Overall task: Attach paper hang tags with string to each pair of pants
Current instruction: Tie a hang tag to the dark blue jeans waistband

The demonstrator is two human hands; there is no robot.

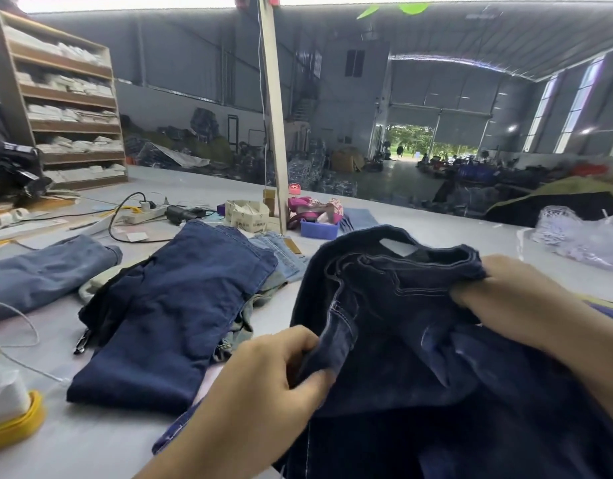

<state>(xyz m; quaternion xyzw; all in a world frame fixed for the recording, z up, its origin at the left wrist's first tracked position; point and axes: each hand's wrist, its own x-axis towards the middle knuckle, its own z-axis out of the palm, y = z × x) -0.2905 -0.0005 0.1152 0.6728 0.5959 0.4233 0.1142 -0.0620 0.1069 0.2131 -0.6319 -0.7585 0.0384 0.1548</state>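
Both hands pinch dark jeans (pixel 419 340) at the waistband, left hand (pixel 274 382) nearer, right hand (pixel 505 299) farther along it.

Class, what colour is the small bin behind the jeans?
Blue bin, seen clearly in the head view.

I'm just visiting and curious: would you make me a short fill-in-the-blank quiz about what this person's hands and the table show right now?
1. Both hands, the left hand and the right hand, grip the same pair of dark ____.
2. The folded dark blue pants lie to the ____ of the held pair.
3. The small plastic bin by the pole is ____ in colour.

Missing words: jeans; left; blue
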